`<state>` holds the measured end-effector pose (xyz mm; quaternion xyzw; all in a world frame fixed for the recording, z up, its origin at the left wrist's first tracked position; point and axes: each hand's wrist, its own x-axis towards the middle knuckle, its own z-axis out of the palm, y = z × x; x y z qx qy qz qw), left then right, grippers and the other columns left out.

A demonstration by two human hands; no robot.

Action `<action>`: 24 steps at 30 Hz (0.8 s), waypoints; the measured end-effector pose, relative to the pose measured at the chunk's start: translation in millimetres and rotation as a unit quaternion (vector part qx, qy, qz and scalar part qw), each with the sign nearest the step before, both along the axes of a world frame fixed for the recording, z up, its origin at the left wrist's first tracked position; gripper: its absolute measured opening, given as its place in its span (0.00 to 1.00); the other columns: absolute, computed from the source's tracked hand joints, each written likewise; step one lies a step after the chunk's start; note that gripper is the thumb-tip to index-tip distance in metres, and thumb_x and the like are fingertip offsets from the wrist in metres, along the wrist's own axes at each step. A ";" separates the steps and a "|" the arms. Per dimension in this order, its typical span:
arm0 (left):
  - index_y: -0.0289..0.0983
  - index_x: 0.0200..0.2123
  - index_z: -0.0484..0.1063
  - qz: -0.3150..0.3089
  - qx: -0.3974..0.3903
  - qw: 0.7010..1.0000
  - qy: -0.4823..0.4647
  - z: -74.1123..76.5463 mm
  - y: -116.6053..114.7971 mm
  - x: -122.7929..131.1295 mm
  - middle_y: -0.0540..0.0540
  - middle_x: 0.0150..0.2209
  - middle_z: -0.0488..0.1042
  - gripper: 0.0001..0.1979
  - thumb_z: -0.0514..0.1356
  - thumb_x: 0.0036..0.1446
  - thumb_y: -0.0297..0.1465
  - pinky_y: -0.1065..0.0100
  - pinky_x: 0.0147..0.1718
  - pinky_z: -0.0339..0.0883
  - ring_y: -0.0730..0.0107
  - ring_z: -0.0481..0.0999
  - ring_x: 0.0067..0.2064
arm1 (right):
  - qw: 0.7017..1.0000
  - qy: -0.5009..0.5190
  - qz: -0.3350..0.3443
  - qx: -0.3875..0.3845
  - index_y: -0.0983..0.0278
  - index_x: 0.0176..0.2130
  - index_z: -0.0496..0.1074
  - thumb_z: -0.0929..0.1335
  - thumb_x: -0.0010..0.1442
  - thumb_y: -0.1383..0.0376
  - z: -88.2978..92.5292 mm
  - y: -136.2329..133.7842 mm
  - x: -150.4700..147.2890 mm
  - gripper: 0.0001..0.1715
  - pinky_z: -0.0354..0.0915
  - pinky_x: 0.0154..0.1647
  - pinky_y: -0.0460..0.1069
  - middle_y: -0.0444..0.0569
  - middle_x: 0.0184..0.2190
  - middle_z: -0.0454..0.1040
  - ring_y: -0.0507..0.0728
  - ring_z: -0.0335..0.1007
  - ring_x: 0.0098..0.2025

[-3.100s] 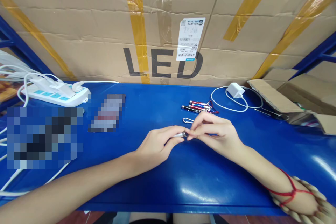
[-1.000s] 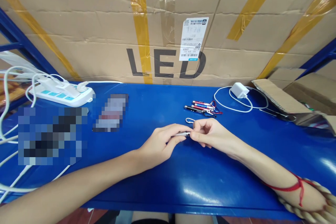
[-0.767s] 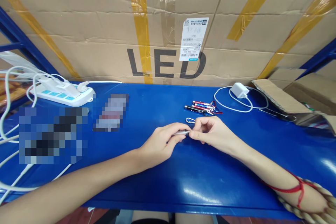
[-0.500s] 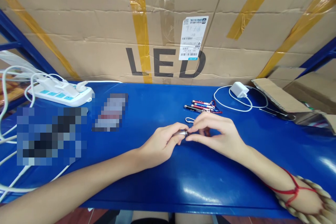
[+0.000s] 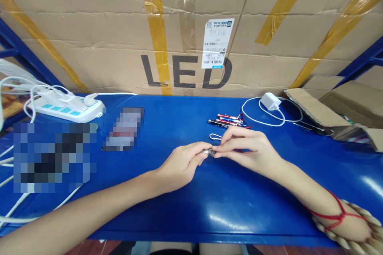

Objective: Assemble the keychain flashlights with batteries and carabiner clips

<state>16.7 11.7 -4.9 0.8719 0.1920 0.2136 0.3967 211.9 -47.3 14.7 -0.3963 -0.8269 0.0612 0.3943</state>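
My left hand [image 5: 182, 165] is closed around a small silver metal tube [image 5: 210, 152], whose right end sticks out past the fingertips. Most of the tube is hidden inside that hand. My right hand [image 5: 248, 147] is pinched at the tube's end, thumb and forefinger pressed together; whatever lies between them is too small or hidden to name. Just behind the right fingers lies a silver spring clip [image 5: 214, 137], partly covered by them. Beyond it several slim pen-like metal tubes [image 5: 229, 120], red, blue and black with silver tips, lie side by side on the blue table [image 5: 167, 127].
A white charger [image 5: 270, 101] with a looped cable lies at the back right, beside an open cardboard box [image 5: 317, 107]. On the left are a power strip [image 5: 80, 113], white cables and two blurred-out items, one a phone-like slab [image 5: 124, 129]. A large carton [image 5: 119, 28] stands behind.
The tube's end now shows more openly between my hands, and the right fingertips have shifted slightly off it. The whole view has drifted a little to the left.
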 end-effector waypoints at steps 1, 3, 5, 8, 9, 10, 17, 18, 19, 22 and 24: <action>0.36 0.41 0.69 0.000 0.004 1.000 0.004 0.2 -0.2 -0.3 0.51 0.28 0.69 0.13 0.46 0.62 0.27 0.74 0.31 0.60 0.74 0.66 0.28 | 1.000 0.011 0.000 -0.018 0.66 0.30 0.78 0.69 0.55 0.70 -1.1 0.2 -1.3 0.05 0.65 0.27 0.44 0.48 0.25 0.69 0.50 0.67 0.27; 0.36 0.39 0.69 0.003 0.010 1.000 0.014 0.6 -0.8 -0.8 0.51 0.28 0.69 0.13 0.46 0.62 0.27 0.74 0.30 0.60 0.74 0.66 0.28 | 0.999 0.033 -0.005 -0.042 0.66 0.27 0.77 0.69 0.56 0.69 -3.9 0.4 -4.1 0.07 0.63 0.25 0.44 0.46 0.23 0.67 0.49 0.65 0.26; 0.36 0.38 0.69 0.004 0.013 1.000 0.018 0.7 -1.2 -1.1 0.51 0.27 0.69 0.12 0.46 0.62 0.27 0.74 0.31 0.60 0.74 0.66 0.27 | 0.998 0.041 -0.014 -0.051 0.65 0.26 0.77 0.68 0.56 0.69 -7.4 0.1 -6.2 0.09 0.61 0.24 0.43 0.45 0.23 0.66 0.48 0.64 0.24; 0.36 0.36 0.69 -0.001 0.016 1.000 0.015 -0.3 -1.2 -1.2 0.51 0.28 0.70 0.12 0.46 0.61 0.27 0.74 0.31 0.61 0.74 0.66 0.28 | 0.997 0.036 -0.030 -0.054 0.64 0.27 0.76 0.68 0.57 0.69 -12.5 -1.0 -7.5 0.09 0.59 0.23 0.43 0.44 0.23 0.66 0.47 0.62 0.24; 0.36 0.35 0.69 -0.002 0.016 1.000 0.015 -1.0 -1.0 -1.3 0.51 0.28 0.70 0.12 0.46 0.61 0.27 0.74 0.31 0.61 0.74 0.67 0.28 | 0.997 0.034 -0.034 -0.056 0.64 0.27 0.76 0.67 0.57 0.69 -13.9 -1.4 -7.6 0.09 0.58 0.23 0.43 0.44 0.23 0.66 0.47 0.62 0.24; 0.37 0.36 0.69 0.000 0.014 1.000 0.016 -1.8 -0.8 -1.3 0.51 0.28 0.71 0.12 0.46 0.61 0.26 0.74 0.31 0.61 0.74 0.67 0.28 | 0.997 0.033 -0.038 -0.060 0.64 0.27 0.76 0.67 0.57 0.69 -15.1 -1.7 -7.7 0.09 0.58 0.23 0.43 0.44 0.23 0.66 0.47 0.62 0.24; 0.37 0.39 0.69 0.020 -0.016 0.999 0.019 -6.2 0.6 -0.7 0.52 0.27 0.71 0.11 0.49 0.59 0.25 0.75 0.29 0.62 0.74 0.69 0.28 | 0.988 0.061 -0.075 -0.118 0.65 0.22 0.73 0.68 0.56 0.64 -17.5 -1.0 -14.4 0.12 0.55 0.22 0.44 0.43 0.21 0.65 0.48 0.58 0.22; 0.37 0.39 0.69 0.024 -0.015 0.999 0.021 -6.0 0.7 -0.5 0.52 0.27 0.71 0.10 0.49 0.59 0.25 0.75 0.29 0.62 0.74 0.69 0.27 | 0.983 0.081 -0.086 -0.140 0.65 0.21 0.71 0.69 0.55 0.63 -17.0 -0.7 -16.2 0.13 0.55 0.22 0.44 0.43 0.21 0.65 0.48 0.58 0.22; 0.36 0.39 0.69 0.028 -0.015 0.999 0.024 -5.8 0.6 -0.3 0.52 0.26 0.71 0.10 0.49 0.59 0.25 0.75 0.28 0.62 0.74 0.69 0.27 | 0.975 0.104 -0.098 -0.169 0.66 0.20 0.70 0.70 0.53 0.62 -16.3 -0.4 -17.9 0.14 0.55 0.21 0.44 0.43 0.21 0.65 0.47 0.58 0.22; 0.36 0.38 0.69 0.032 -0.011 0.999 0.029 -5.2 0.1 -0.5 0.52 0.26 0.71 0.09 0.50 0.58 0.25 0.75 0.27 0.62 0.74 0.70 0.27 | 0.930 0.183 -0.113 -0.299 0.66 0.19 0.68 0.72 0.48 0.58 -13.8 0.5 -21.4 0.17 0.54 0.18 0.44 0.43 0.20 0.65 0.46 0.57 0.19; 0.36 0.38 0.69 0.027 -0.004 0.999 0.027 -5.6 -0.3 -0.9 0.51 0.27 0.72 0.09 0.50 0.59 0.25 0.75 0.28 0.62 0.74 0.70 0.27 | 0.884 0.227 -0.111 -0.393 0.66 0.19 0.67 0.74 0.43 0.55 -12.3 1.2 -22.1 0.20 0.52 0.16 0.43 0.42 0.19 0.65 0.46 0.55 0.17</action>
